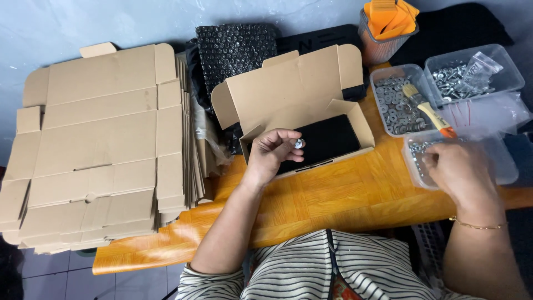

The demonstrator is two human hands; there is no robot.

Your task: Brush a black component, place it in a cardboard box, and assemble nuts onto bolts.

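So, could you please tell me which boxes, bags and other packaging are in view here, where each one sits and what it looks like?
Open cardboard box: table centre, brown, lid up, black inside.
Flat box blanks: stacked left, brown.
Bubble wrap: behind the box, black.
Clear plastic tubs: right, holding metal hardware.
Small clear bag: in the far right tub.

1. A small packing station, seemingly set up in a home or back room rather than a factory.
2. An orange wooden tabletop (333, 194) stands against a plain grey wall, with pale floor tiles below its left edge.
3. A stack of flat cardboard boxes (94, 144) overhangs the tabletop's left end.
4. One open cardboard box (300, 94) sits mid-tabletop, black bubble wrap (236, 47) behind it.
5. Clear plastic tubs of metal washers (397, 103) and screws (461, 75) crowd the right end.
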